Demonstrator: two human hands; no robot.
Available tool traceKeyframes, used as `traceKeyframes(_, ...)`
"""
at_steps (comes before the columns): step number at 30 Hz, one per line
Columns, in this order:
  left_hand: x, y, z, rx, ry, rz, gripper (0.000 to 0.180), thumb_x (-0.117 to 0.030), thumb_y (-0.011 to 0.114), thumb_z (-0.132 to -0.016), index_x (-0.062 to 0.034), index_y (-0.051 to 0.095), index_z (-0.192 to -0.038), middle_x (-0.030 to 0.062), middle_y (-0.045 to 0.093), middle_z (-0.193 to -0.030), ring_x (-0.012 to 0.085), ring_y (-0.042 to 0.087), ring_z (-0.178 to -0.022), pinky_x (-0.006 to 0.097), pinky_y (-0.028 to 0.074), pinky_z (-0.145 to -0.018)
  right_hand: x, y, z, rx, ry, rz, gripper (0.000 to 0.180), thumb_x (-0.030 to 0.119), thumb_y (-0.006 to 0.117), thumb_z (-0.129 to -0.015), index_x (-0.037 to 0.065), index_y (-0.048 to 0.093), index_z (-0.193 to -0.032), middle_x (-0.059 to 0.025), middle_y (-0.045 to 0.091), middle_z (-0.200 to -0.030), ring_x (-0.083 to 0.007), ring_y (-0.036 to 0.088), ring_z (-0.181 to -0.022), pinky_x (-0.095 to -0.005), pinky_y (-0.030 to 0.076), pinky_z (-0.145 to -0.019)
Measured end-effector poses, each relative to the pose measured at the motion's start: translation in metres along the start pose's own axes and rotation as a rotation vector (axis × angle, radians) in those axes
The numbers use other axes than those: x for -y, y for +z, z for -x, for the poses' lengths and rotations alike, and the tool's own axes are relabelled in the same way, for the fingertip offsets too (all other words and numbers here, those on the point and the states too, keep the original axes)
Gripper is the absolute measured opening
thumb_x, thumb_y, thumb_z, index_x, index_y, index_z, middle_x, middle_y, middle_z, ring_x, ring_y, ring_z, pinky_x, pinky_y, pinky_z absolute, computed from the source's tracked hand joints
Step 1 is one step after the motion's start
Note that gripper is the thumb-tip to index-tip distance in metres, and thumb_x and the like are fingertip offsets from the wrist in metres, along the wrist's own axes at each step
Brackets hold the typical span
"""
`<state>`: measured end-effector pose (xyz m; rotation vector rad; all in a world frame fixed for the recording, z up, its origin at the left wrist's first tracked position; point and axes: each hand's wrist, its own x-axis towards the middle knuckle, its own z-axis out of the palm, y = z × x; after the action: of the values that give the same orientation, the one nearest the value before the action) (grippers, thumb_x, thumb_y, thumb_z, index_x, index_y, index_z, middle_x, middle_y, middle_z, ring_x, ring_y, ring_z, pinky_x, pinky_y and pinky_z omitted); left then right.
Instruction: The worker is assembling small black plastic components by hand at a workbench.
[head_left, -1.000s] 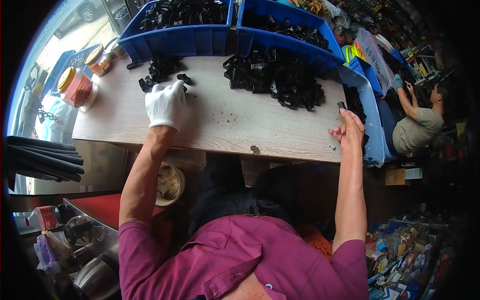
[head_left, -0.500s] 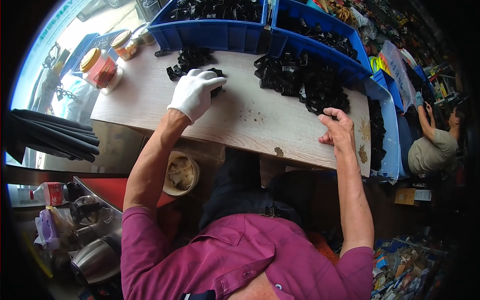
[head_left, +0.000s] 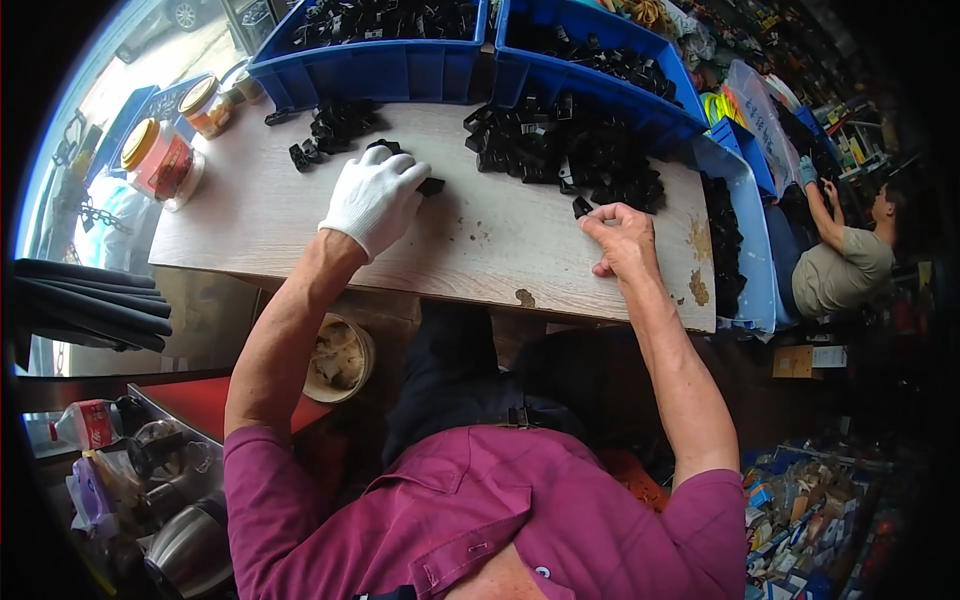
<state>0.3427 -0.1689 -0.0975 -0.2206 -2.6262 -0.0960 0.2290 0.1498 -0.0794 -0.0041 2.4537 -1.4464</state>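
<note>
My left hand [head_left: 375,200], in a white knit glove, is closed around a black plastic part [head_left: 431,187] that shows past its fingers. It is over the left half of the pale wooden table [head_left: 520,245], just nearer than a small heap of black parts [head_left: 340,127]. My bare right hand [head_left: 622,240] pinches another small black part [head_left: 582,207] between thumb and fingertips. That hand is low over the table's right half, in front of a larger heap of similar parts [head_left: 560,150]. The parts' exact kind is too small to tell.
Two blue bins [head_left: 375,72] of black parts line the table's far edge; a lighter blue bin [head_left: 765,235] stands at its right. Lidded jars [head_left: 160,165] are at the left. A bucket [head_left: 368,360] is below the near edge. Another person [head_left: 845,260] works far right.
My right hand has come away from the large heap, moving left with a small black part in its fingertips. My left hand stays closed near the small heap. The whole view has shifted slightly.
</note>
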Motion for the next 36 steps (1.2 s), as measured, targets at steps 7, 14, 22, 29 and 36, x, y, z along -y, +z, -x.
traceKeyframes(7, -0.021, 0.008, -0.001, -0.108, 0.027, 0.001, 0.012, -0.008, 0.066, -0.084, -0.0109, 0.064, -0.095, 0.0040, 0.069, -0.084, 0.0290, 0.065, -0.090, 0.043, 0.050, -0.073, -0.003, 0.000, 0.015, 0.068, -0.029, -0.177, 0.030, 0.016, 0.080, -0.085, 0.000, 0.064, -0.104, -0.0007, 0.056, -0.060, -0.0069, 0.044, -0.038, -0.0274, 0.049, -0.038)
traceKeyframes(14, -0.059, -0.001, -0.004, -0.211, -0.064, 0.166, 0.016, -0.010, 0.067, -0.083, -0.0110, 0.064, -0.098, 0.0085, 0.072, -0.084, 0.0325, 0.067, -0.078, 0.045, 0.050, -0.069, 0.000, -0.006, 0.017, 0.016, 0.068, -0.147, 0.031, 0.018, 0.080, -0.087, -0.001, 0.063, -0.105, -0.0027, 0.060, -0.064, -0.0075, 0.045, -0.038, -0.0286, 0.050, -0.038)
traceKeyframes(22, -0.124, 0.034, -0.020, -0.221, -0.259, 0.529, 0.021, -0.016, 0.067, -0.087, -0.0110, 0.070, -0.107, 0.0114, 0.074, -0.093, 0.0342, 0.068, -0.087, 0.045, 0.054, -0.077, 0.010, 0.016, 0.033, 0.193, 0.135, -0.055, 0.031, 0.029, 0.078, -0.089, 0.000, 0.069, -0.092, -0.0080, 0.065, -0.068, -0.0131, 0.048, -0.035, -0.0301, 0.044, -0.037)
traceKeyframes(29, -0.129, 0.038, -0.028, -0.201, -0.248, 0.492, 0.019, -0.017, 0.066, -0.088, -0.0118, 0.070, -0.105, 0.0109, 0.073, -0.090, 0.0339, 0.068, -0.085, 0.046, 0.054, -0.074, -0.004, 0.010, 0.030, 0.220, -0.042, -0.197, 0.036, 0.014, 0.078, -0.085, 0.000, 0.063, -0.115, -0.0033, 0.059, -0.061, -0.0107, 0.049, -0.038, -0.0276, 0.044, -0.036)
traceKeyframes(36, -0.130, 0.041, -0.040, -0.146, -0.067, 0.416, 0.017, -0.015, 0.064, -0.085, -0.0130, 0.070, -0.101, 0.0081, 0.072, -0.091, 0.0324, 0.068, -0.086, 0.044, 0.054, -0.074, 0.003, 0.013, 0.023, 0.202, -0.029, -0.156, 0.033, 0.008, 0.073, -0.088, 0.002, 0.062, -0.119, -0.0017, 0.057, -0.061, -0.0090, 0.048, -0.039, -0.0279, 0.044, -0.034)
